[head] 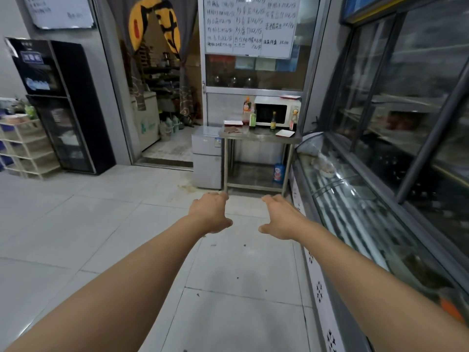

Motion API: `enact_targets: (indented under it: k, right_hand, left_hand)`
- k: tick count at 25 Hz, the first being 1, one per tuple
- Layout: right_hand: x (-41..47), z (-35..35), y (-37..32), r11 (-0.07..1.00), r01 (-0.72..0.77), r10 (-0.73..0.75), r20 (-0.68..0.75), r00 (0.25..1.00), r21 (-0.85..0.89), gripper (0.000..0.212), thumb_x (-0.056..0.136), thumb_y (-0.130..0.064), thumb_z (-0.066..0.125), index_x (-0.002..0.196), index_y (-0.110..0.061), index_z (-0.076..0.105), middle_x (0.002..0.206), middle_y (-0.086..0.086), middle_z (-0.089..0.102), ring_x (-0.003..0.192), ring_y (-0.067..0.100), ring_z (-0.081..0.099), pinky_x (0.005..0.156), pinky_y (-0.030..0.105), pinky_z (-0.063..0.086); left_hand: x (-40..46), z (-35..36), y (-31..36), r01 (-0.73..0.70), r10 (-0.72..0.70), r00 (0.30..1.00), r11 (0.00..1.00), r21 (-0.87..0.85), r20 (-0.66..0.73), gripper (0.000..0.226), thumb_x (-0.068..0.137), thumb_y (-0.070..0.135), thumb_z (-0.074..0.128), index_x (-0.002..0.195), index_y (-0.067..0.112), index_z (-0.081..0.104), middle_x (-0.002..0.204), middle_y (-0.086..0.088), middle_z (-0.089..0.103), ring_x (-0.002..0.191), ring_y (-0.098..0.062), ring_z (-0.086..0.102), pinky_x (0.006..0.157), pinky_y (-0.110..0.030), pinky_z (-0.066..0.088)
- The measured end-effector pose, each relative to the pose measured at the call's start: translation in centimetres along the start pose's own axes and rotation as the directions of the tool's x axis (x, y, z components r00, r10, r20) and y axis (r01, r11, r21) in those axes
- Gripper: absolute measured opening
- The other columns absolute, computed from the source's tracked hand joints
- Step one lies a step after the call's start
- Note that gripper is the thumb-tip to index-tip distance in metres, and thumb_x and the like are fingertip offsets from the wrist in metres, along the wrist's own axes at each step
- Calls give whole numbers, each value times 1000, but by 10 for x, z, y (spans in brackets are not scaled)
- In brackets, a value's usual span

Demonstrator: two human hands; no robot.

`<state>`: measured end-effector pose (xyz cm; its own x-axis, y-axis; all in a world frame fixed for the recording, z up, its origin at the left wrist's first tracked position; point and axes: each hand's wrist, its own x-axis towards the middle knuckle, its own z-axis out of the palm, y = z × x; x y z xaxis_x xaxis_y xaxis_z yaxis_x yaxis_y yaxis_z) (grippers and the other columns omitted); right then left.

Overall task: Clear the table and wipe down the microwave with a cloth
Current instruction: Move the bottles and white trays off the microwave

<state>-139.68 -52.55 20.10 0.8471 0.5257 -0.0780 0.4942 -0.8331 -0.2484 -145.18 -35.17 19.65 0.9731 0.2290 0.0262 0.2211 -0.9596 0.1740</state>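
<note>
Head camera is showing a person reaching both bare arms out over the tiled floor, the left hand point(212, 215) and the right hand point(280, 217) spread and holding nothing, well apart from the steel counter point(258, 137) at the far wall. Nothing appears done yet — the white microwave point(276, 111) is sitting at the back of the counter with bottles point(273, 120) standing in front of it, two red-rimmed trays point(284, 133) lying near the edges, and a brownish cloth point(232, 130) waiting at the counter's left end. Clearing and wiping are both looking to be still ahead.
</note>
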Motion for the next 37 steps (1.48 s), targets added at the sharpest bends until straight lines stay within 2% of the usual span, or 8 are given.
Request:
enact_targets:
  k: [5, 12, 22, 28, 31, 37]
  right_hand:
    - [99, -14, -13, 996, -70, 72, -54, 996, 48, 79, 84, -32, 67, 146, -16, 22, 149, 9, 26, 136, 29, 29, 109, 41, 35]
    - [225, -29, 4, 991, -123, 126, -50, 991, 53, 81, 83, -33, 67, 147, -16, 20, 149, 10, 26, 137, 28, 27, 110, 41, 34]
    - [450, -78, 87, 997, -73, 73, -61, 996, -2, 81, 83, -35, 67, 147, -17, 21, 149, 11, 27, 136, 30, 29, 109, 42, 34]
    - [560, -95, 110, 998, -60, 59, -56, 997, -25, 77, 82, -35, 67, 144, -17, 25, 143, 11, 31, 132, 31, 32, 103, 47, 40]
    - [620, -99, 115, 998, -66, 64, -72, 995, -16, 77, 81, -34, 68, 143, -19, 25, 144, 10, 31, 132, 31, 32, 104, 49, 39]
    - [734, -118, 119, 992, -126, 126, -91, 988, 4, 76, 83, -33, 67, 144, -16, 25, 144, 11, 32, 134, 32, 31, 107, 44, 36]
  left_hand:
    - [111, -17, -38, -98, 97, 995, 995, 30, 15, 63, 83, 39, 65, 136, 18, 39, 133, -6, 53, 119, -27, 51, 97, -39, 45]
    - [250, -19, -58, -179, 179, 983, 984, 3, 40, 63, 82, 38, 66, 135, 16, 40, 133, -7, 52, 118, -28, 51, 97, -43, 47]
    - [475, -12, -42, -124, 125, 992, 992, -16, 16, 61, 83, 34, 67, 134, 15, 40, 134, -8, 50, 120, -28, 50, 98, -41, 45]
    - [580, -17, -49, -109, 109, 994, 994, -32, 20, 58, 83, 30, 67, 132, 15, 41, 131, -8, 51, 117, -26, 51, 96, -38, 46]
    - [644, -18, -62, -121, 121, 992, 992, -46, 17, 62, 82, 31, 67, 136, 16, 39, 132, -7, 51, 118, -26, 51, 99, -41, 45]
    - [778, -28, -87, -189, 189, 982, 981, -41, 6, 59, 80, 36, 69, 131, 20, 42, 124, -5, 56, 112, -24, 54, 96, -43, 47]
